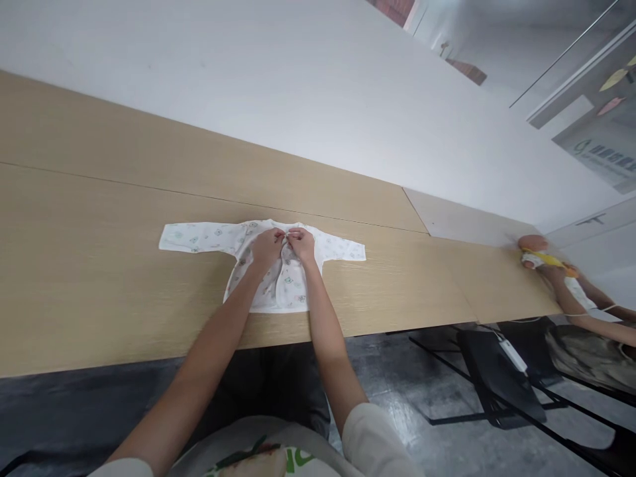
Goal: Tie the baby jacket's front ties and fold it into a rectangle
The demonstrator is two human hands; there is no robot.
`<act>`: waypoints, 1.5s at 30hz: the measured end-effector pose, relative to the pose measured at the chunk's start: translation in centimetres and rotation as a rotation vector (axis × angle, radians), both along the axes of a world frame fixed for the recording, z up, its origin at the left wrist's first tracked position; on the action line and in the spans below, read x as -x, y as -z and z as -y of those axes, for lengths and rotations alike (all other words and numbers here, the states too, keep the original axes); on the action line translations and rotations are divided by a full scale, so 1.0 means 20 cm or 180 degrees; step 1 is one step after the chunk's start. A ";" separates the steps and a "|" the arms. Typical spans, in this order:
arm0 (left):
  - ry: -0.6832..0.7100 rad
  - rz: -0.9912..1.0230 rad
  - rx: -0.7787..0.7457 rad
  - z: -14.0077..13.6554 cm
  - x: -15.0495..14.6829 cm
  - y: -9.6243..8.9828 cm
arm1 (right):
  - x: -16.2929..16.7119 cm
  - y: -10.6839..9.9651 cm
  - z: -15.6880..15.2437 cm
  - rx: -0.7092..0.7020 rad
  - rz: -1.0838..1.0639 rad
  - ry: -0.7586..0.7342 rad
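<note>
A small white baby shirt (pixel 293 285) with a scattered print lies spread on the wooden table, its two sleeves stretched out to the sides. Both hands meet at the top of its front opening, just under the collar. My left hand (pixel 267 245) pinches the cloth at the left edge of the opening. Close beside it, my right hand (pixel 303 245) is closed on the right edge near the collar. The fingertips almost touch, and whatever fastener lies between them is too small to make out. Below the hands the front edges hang slightly apart.
The long wooden table (pixel 124 291) runs along a white wall (pixel 248 73). At its far right end a co-worker's hands (pixel 556 275) hold a doll (pixel 534 245) in yellow and white. Black folding chairs (pixel 497 377) stand by the table's front edge, one with a white power strip (pixel 513 354).
</note>
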State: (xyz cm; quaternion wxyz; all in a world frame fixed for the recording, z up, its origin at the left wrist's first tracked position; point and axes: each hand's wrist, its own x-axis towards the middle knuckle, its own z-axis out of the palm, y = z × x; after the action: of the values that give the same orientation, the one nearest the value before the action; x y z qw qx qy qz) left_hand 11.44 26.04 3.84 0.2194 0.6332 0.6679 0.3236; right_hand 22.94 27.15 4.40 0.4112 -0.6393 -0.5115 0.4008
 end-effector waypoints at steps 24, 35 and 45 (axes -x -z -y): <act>0.0042 -0.0085 0.0153 0.02 0.01 -0.04 | 0.01 0.01 0.02 -0.0665 0.0803 -0.0166; -0.0094 0.0067 0.0105 0.03 -0.01 -0.05 | 0.03 0.03 0.02 -0.0647 0.0662 -0.0177; -0.0053 -0.0114 0.0036 0.00 0.01 -0.01 | 0.04 0.02 0.02 -0.0653 0.0605 -0.0168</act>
State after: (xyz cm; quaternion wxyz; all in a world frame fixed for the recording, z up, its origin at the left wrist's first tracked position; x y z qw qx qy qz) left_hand 11.19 25.98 3.97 0.2083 0.6321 0.6788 0.3103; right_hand 22.17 26.84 3.97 0.4133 -0.6153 -0.6031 0.2948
